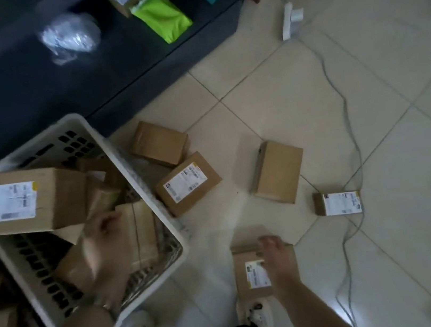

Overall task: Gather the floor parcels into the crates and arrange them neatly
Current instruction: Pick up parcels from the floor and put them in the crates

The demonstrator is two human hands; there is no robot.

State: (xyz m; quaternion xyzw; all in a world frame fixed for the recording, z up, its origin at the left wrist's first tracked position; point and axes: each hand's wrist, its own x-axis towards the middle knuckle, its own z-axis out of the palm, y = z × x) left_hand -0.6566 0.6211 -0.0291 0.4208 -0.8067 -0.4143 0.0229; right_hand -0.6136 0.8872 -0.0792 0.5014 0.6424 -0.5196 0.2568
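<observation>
Cardboard parcel under right hand, gripped; left hand inside crate, grip unclear.

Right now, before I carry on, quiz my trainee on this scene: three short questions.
1. True or false: the right hand is on a labelled parcel.
2. How many parcels are on the floor right of the white crate, counting that one?
3. The left hand is: A in the crate; B on the floor; C out of view.
Key: 1 true; 2 five; 3 A.
</observation>
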